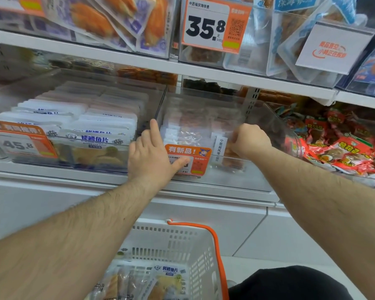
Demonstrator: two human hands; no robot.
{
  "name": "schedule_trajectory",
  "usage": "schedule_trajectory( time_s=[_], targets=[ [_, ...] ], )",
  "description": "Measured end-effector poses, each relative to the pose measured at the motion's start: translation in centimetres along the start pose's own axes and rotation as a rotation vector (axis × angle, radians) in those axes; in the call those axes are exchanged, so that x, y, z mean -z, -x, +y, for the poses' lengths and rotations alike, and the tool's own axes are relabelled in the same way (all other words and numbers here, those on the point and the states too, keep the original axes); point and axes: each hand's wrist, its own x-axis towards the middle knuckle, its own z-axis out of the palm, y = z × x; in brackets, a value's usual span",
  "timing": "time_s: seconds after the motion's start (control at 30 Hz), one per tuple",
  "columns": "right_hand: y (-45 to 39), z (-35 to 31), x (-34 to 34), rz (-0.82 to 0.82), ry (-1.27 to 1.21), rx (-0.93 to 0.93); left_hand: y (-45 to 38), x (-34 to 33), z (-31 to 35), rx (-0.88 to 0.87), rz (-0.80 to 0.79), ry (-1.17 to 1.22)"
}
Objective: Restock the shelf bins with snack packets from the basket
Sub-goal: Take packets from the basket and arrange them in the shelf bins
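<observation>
**Shelf restock: middle bin in hand, basket not yet emptied**

Item 1. Clear middle bin point(214, 135). I see it on the lower shelf, partly filled with see-through snack packets point(188, 135) standing in rows. An orange tag point(187, 160) is clipped on its front wall.

Item 2. My left hand point(152, 156). It lies flat against the bin's front left corner, fingers straight and slightly spread, the forefinger pointing up along the wall and the thumb across the tag. It holds nothing.

Item 3. My right hand point(250, 139). It reaches over the front wall at the right side, fingers curled down among the packets. They may be pinching one with a white label strip, but the knuckles hide the fingertips, so I cannot tell what they have.

Item 4. Left bin point(74, 135). Packed front to back with white fish-slice packets; I judge this one stocked.

Item 5. White basket point(182, 245), orange handle, on the floor below my arms. Fish-slice packets point(152, 280) lie in it, well apart from both hands.

Status. In my judgement the work is partway: the middle bin is being settled or tidied, and the basket's remaining stock has yet to go up to the shelf.
</observation>
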Motion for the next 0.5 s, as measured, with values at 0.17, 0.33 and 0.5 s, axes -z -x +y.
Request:
schedule_trajectory(
  time_s=[0.17, 0.33, 0.5],
  targets=[
    [0.9, 0.1, 0.8, 0.063, -0.021, 0.027, 0.2, 0.7, 0.2, 0.005, -0.032, 0.028],
    [3.5, -2.0, 2.5, 0.154, -0.093, 0.122, 0.3, 1.6, 0.1, -0.016, -0.092, 0.076],
    [7.7, -6.7, 3.7, 0.261, -0.259, 0.279, 1.7, 2.9, -1.1, -0.082, -0.091, 0.148]
  ],
)
